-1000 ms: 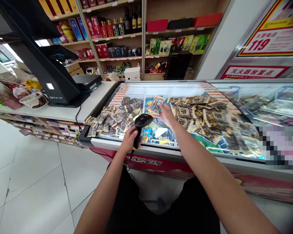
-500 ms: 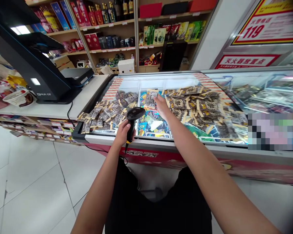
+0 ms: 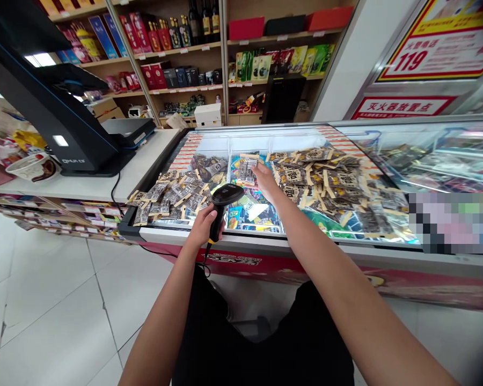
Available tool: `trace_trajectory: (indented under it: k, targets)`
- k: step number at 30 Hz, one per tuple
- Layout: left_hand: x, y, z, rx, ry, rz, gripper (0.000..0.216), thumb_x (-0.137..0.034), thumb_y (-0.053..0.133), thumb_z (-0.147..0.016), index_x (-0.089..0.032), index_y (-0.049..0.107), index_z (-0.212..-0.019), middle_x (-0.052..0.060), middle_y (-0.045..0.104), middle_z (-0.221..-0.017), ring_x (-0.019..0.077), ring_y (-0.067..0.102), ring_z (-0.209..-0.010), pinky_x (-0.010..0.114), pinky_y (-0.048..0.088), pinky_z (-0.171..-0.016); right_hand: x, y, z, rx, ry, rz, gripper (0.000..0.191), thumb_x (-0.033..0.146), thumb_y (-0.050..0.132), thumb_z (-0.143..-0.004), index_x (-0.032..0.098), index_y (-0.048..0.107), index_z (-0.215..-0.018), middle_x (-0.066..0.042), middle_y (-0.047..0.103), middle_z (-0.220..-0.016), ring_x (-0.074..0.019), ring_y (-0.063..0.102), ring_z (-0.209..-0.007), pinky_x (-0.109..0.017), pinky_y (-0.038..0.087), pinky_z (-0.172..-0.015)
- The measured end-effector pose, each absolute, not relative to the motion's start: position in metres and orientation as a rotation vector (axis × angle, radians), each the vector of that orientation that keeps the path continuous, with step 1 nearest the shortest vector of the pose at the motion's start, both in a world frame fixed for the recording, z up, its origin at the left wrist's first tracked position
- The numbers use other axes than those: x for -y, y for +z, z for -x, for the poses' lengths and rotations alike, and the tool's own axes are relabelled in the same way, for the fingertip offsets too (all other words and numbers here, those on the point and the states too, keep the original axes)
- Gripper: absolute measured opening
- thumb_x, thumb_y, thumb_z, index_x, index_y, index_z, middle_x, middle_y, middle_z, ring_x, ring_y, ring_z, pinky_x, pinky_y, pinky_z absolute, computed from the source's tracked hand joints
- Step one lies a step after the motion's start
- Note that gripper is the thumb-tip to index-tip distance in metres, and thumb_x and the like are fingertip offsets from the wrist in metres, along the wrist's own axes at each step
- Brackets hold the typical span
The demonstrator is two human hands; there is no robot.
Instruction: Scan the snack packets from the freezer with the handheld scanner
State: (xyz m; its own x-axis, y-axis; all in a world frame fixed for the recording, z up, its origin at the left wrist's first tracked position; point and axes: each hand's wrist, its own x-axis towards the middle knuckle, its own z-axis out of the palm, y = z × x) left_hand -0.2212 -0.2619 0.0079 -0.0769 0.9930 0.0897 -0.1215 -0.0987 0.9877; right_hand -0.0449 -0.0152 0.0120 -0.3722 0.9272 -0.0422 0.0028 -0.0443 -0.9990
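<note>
My left hand [image 3: 203,225] is curled in a closed grip, thumb wrapped round, wrist straight, forearm rising from below. My right hand [image 3: 265,182] reaches further forward, beyond and to the right of those fingers, palm down, fingers extended and slightly bent; whether they pinch together is unclear. Both arms are bare.
</note>
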Motion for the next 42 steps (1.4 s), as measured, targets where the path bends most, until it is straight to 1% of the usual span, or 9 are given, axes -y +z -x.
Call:
trace_trajectory:
  k: [5, 9, 15, 18, 22, 30, 36, 39, 42]
  targets:
    - [0.262, 0.007, 0.222, -1.128, 1.401, -1.148, 0.070, -0.087, 0.076, -0.091, -0.020, 0.063, -0.106, 0.000, 0.072, -0.065, 0.0183, 0.064, -0.039, 0.026, 0.045, -0.038, 0.015, 0.017, 0.048, 1.446, 1.484, 0.982, 0.103, 0.075, 0.078, -0.097, 0.024, 0.051, -0.182, -0.010, 0.051, -0.186, -0.0449, 0.046, -0.173, -0.061, 0.070, -0.116]
    - [0.261, 0.004, 0.224, -1.114, 1.435, -1.136, 0.068, -0.085, 0.077, -0.091, -0.020, 0.063, -0.106, 0.000, 0.072, -0.064, 0.0179, 0.063, -0.037, 0.025, 0.044, -0.037, 0.015, 0.037, 0.027, 1.745, 1.036, 0.922, 0.084, 0.083, 0.061, -0.106, 0.021, 0.072, -0.161, -0.012, 0.077, -0.156, -0.0422, 0.066, -0.155, -0.059, 0.064, -0.123]
    - [0.260, 0.002, 0.224, -1.068, 1.439, -1.142, 0.063, -0.081, 0.078, -0.092, -0.020, 0.064, -0.103, 0.000, 0.073, -0.065, 0.0164, 0.063, -0.038, 0.024, 0.043, -0.037, 0.009, 0.076, -0.058, 2.198, 0.104, 1.096, 0.060, 0.045, 0.043, -0.119, 0.014, 0.078, -0.156, -0.020, 0.079, -0.156, -0.0432, 0.073, -0.145, -0.062, 0.054, -0.130]
    - [0.260, 0.002, 0.224, -1.078, 1.446, -1.141, 0.063, -0.081, 0.078, -0.092, -0.021, 0.063, -0.101, 0.001, 0.073, -0.065, 0.0168, 0.063, -0.038, 0.025, 0.044, -0.037, 0.009, 0.075, -0.095, 2.285, -0.074, 1.185, 0.056, 0.034, 0.043, -0.116, 0.010, 0.081, -0.149, -0.024, 0.079, -0.153, -0.0438, 0.072, -0.145, -0.065, 0.052, -0.131]
    - [0.260, 0.001, 0.225, -1.083, 1.455, -1.140, 0.064, -0.082, 0.078, -0.091, -0.021, 0.064, -0.102, 0.000, 0.072, -0.063, 0.0177, 0.063, -0.038, 0.025, 0.044, -0.036, 0.022, 0.053, -0.117, 2.482, -0.118, 1.255, 0.053, 0.044, 0.054, -0.113, 0.015, 0.081, -0.148, -0.024, 0.076, -0.159, -0.0487, 0.064, -0.157, -0.076, 0.041, -0.138]
    - [0.261, 0.002, 0.221, -1.098, 1.549, -1.118, 0.065, -0.083, 0.078, -0.089, -0.021, 0.064, -0.101, -0.002, 0.070, -0.063, 0.0165, 0.062, -0.037, 0.025, 0.043, -0.036, 0.036, 0.037, -0.096, 2.432, -0.171, 1.300, 0.071, 0.057, 0.039, -0.119, 0.015, 0.066, -0.169, -0.024, 0.063, -0.175, -0.0508, 0.045, -0.173, -0.083, 0.021, -0.144]
    - [0.266, 0.004, 0.234, -1.074, 1.686, -1.014, 0.072, -0.088, 0.078, -0.084, -0.021, 0.065, -0.106, -0.003, 0.067, -0.061, 0.0170, 0.059, -0.037, 0.026, 0.041, -0.036, 0.067, 0.027, -0.007, 2.553, 0.175, 0.953, 0.067, 0.053, 0.044, -0.119, 0.015, 0.064, -0.169, -0.022, 0.064, -0.175, -0.0440, 0.050, -0.171, -0.067, 0.037, -0.144]
    - [0.273, 0.008, 0.255, -1.123, 1.683, -1.039, 0.071, -0.089, 0.079, -0.084, -0.022, 0.063, -0.103, -0.002, 0.070, -0.063, 0.0158, 0.059, -0.037, 0.025, 0.040, -0.037, 0.082, 0.018, 0.050, 2.644, 0.482, 0.788, 0.066, 0.056, 0.050, -0.117, 0.020, 0.062, -0.172, -0.019, 0.063, -0.176, -0.0444, 0.055, -0.166, -0.065, 0.048, -0.136]
    - [0.283, 0.010, 0.276, -1.204, 1.721, -1.035, 0.071, -0.089, 0.079, -0.084, -0.022, 0.062, -0.101, 0.000, 0.070, -0.063, 0.0169, 0.061, -0.039, 0.026, 0.042, -0.038, 0.084, 0.016, 0.107, 2.625, 0.648, 0.693, 0.063, 0.054, 0.054, -0.117, 0.021, 0.064, -0.169, -0.021, 0.065, -0.173, -0.0453, 0.060, -0.161, -0.063, 0.050, -0.133]
